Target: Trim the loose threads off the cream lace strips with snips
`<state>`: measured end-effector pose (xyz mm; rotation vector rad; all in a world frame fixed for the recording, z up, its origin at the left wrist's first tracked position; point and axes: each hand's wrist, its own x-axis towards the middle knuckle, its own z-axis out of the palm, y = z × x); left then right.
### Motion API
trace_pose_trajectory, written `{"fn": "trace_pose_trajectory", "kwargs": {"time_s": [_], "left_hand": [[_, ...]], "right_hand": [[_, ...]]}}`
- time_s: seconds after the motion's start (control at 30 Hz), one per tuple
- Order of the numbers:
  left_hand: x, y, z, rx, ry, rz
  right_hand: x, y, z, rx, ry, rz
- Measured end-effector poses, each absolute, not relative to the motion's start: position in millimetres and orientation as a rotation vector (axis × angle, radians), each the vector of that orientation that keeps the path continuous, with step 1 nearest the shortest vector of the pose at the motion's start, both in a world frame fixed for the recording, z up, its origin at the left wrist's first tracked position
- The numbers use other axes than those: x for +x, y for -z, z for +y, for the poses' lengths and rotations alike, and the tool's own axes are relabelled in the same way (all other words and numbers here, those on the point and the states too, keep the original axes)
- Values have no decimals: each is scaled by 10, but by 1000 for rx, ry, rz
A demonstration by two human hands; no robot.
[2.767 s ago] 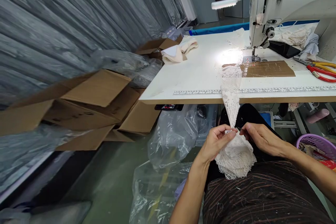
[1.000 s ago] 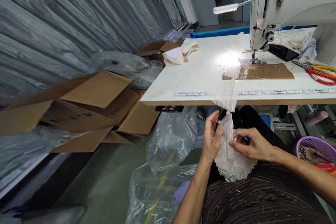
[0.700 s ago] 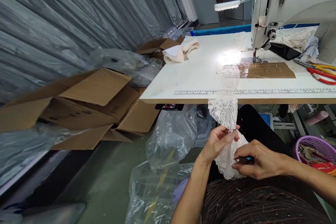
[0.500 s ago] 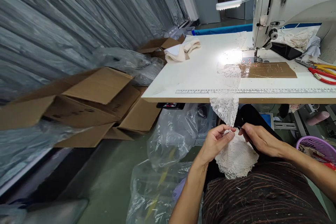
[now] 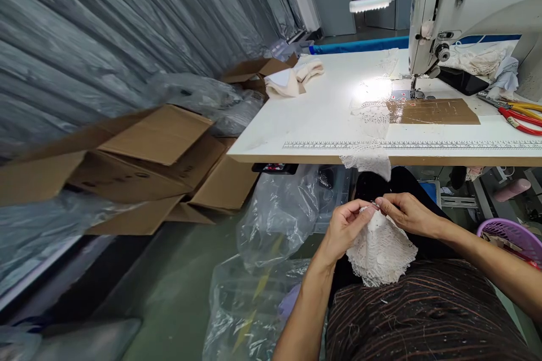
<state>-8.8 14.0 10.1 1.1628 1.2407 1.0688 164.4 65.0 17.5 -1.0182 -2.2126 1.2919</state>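
The left hand (image 5: 345,227) and the right hand (image 5: 404,213) meet just under the front edge of the worktop (image 5: 322,118), above the person's lap. Both hands hold the white lace piece (image 5: 381,251). The fingers of the left hand are curled shut and pinch the top of the lace. The fingers of the right hand are pinched shut on the same top spot, so the two hands touch there. A thin dark bit shows between the fingertips, but it is too small to tell what it is. The lace fans out below the hands and rests on the dark striped cloth over the lap. A second strip of lace (image 5: 372,124) lies on the worktop and hangs a little over its front edge, just above the hands and apart from them. Its far end lies beside the needle of the white sewing machine (image 5: 470,5). A small lamp (image 5: 370,4) shines on that spot. A brown card sheet (image 5: 436,111) lies flat beside the needle. Scissors with red and yellow handles (image 5: 519,115) lie at the right end of the worktop. A folded cream cloth (image 5: 294,79) sits at the far left corner. Open cardboard boxes (image 5: 139,169) and clear plastic bags (image 5: 275,220) lie on the floor to the left. A purple basket (image 5: 514,234) stands low on the right.
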Motion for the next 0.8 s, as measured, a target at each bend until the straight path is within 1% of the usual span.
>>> {"fn": "trace_pose_trajectory", "kwargs": {"time_s": [0.13,0.4,0.6,0.73,0.8], "left_hand": [[-83,-119,141,1144,-1050,1225],[-70,-153,137,1135,-1010,1259],[-81,-135,122,1179,-985,1270],[-86,-85,75,1312,-953,1355],[-65,-44,31,1538,-979,1469]], "right_hand": [[1679,-162,609,-1014,-1348,-2192],[1649,-140,608,-1080,-1222,-2293],[1669,-85,519,-1036,-1463,-2024],[1765,-178,403,-908,-1704,-2101],[1824,-224,379,-858,-1712,-2188]]}}
